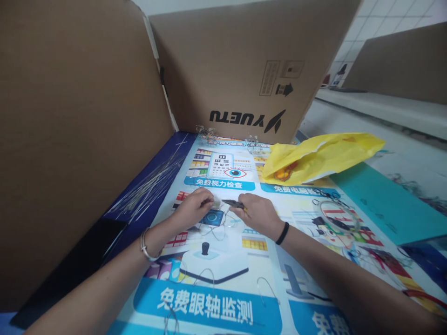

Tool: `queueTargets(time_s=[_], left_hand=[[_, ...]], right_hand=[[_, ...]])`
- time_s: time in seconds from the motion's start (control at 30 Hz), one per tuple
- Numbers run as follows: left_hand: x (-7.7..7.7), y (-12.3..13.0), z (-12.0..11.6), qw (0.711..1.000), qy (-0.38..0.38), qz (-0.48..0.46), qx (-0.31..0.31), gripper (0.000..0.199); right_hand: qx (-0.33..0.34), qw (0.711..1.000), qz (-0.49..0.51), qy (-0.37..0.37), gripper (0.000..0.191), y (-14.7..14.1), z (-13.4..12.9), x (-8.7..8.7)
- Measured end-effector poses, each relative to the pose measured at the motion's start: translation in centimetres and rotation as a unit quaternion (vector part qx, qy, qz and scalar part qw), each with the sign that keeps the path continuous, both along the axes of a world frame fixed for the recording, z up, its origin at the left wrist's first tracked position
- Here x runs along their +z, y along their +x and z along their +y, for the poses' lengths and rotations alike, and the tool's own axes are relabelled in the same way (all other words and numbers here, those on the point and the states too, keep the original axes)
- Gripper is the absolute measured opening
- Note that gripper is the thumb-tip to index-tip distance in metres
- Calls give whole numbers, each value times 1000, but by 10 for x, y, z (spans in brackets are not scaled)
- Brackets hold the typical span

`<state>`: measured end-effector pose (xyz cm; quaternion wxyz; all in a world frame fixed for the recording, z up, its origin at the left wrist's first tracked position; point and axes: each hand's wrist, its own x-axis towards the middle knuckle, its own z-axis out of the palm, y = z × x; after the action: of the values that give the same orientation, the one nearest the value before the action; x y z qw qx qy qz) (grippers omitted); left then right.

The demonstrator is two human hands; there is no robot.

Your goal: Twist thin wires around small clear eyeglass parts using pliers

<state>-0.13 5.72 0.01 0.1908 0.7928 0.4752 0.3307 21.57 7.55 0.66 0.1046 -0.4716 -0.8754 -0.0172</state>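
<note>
My left hand (193, 207), with a bangle on its wrist, is pinched shut on a thin wire that barely shows at the fingertips. My right hand (260, 214), a black band round its wrist, is wrapped round dark-jawed pliers (233, 203). The jaws point left towards the left fingertips, a small gap away; whether they touch the wire cannot be made out. Thin bent wires (217, 232) lie just below the hands on a printed poster sheet (223, 265). Closer to me, a curved piece of wire (267, 288) and other bent wires rest on the sheet.
Straight wires (150, 186) lie in a bundle at left by a cardboard wall (87, 116). Another cardboard panel (209, 60) stands behind. Small wire clusters (254, 143) sit at the back. A yellow bag (321, 156) and a wire coil (338, 216) are on the right.
</note>
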Motion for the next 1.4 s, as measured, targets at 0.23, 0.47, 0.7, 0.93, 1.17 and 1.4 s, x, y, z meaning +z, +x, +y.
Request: queueTargets(time_s=[0.23, 0.47, 0.7, 0.93, 1.17, 1.4], left_hand=[[-5, -1, -1, 991, 10, 82, 107, 11], [6, -12, -1, 990, -27, 82, 108, 15], [21, -30, -3, 976, -96, 189, 49, 12], [22, -20, -12, 961, -82, 240, 109, 9], [16, -13, -12, 961, -72, 248, 101, 15], [10, -6, -14, 965, -35, 255, 56, 17]], right_hand=[[2, 1000, 6, 8, 47, 0, 0, -2], [0, 1000, -1, 14, 46, 1, -2, -2], [-4, 1000, -15, 8, 46, 1, -2, -2], [3, 1000, -4, 16, 45, 2, -2, -3], [-5, 1000, -7, 18, 44, 1, -4, -2], [-21, 1000, 4, 8, 40, 0, -3, 0]])
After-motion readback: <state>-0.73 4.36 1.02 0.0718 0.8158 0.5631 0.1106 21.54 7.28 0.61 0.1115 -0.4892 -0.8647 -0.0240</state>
